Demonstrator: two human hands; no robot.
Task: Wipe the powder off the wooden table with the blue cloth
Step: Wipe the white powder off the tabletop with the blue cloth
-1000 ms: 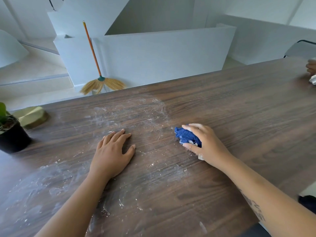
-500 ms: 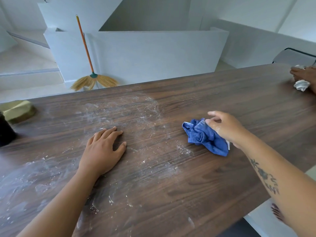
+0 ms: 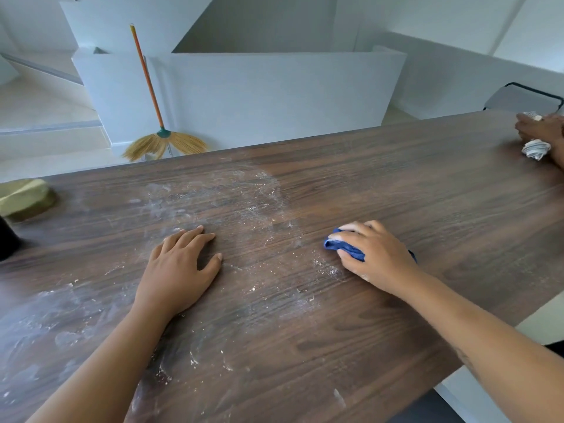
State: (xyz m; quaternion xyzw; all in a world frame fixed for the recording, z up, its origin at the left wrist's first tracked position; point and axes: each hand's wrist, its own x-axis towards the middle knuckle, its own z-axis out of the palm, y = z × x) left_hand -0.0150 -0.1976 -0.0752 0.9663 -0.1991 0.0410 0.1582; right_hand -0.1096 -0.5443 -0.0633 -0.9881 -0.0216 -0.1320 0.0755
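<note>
The dark wooden table (image 3: 396, 190) fills most of the view. White powder (image 3: 213, 206) is smeared over its left and middle parts, with thicker patches at the near left. My right hand (image 3: 374, 253) presses the bunched blue cloth (image 3: 346, 250) onto the table at centre right; only the cloth's left end and a bit by my wrist show. A small ridge of powder lies just below and left of the cloth. My left hand (image 3: 183, 267) lies flat, palm down, fingers together, on the powdered area left of centre.
Another person's hands (image 3: 543, 132) hold a crumpled white cloth (image 3: 535, 148) at the table's far right. A green-yellow object (image 3: 26, 198) and a black pot (image 3: 7, 242) sit at the left edge. A broom (image 3: 158, 135) leans on a white wall behind. A chair (image 3: 525, 97) stands far right.
My right hand swept the cloth to the right and let it spread, then bunched it under the palm again and pressed it down. My left hand stayed flat in place.
</note>
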